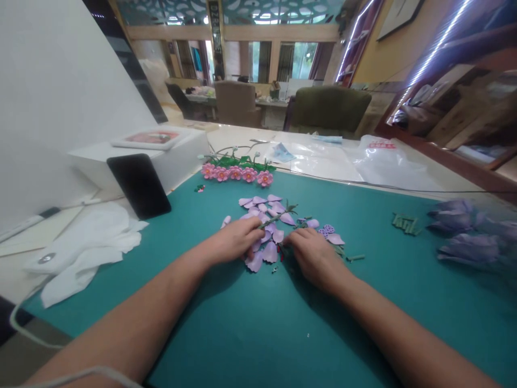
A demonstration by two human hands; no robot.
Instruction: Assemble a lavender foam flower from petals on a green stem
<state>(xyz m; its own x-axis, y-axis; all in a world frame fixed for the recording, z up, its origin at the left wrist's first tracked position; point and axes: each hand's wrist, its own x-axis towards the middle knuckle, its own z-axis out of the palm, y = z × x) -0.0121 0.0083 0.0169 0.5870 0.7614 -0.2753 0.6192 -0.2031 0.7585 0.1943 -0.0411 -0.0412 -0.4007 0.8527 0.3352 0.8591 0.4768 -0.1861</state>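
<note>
A loose heap of light purple petal pieces [270,251] lies in the middle of the green mat. My left hand [238,237] is over its left side, thumb and fingers closed on a thin green stem piece [275,217] that points up and to the right, with leaf-like tips at its far end. On the right side of the heap, my right hand [315,253] reaches down with its fingers bent together among small parts; what is in its fingertips is hidden. Just past that hand lie purple perforated round pieces [326,231] and a short green rod [356,258].
Pink flowers [235,173] with green stems lie at the mat's far edge. A dark phone [139,186] leans against a white box [189,145] at left, near crumpled white tissue [91,248]. Green rods [405,223] and purple flowers [468,248] lie at right.
</note>
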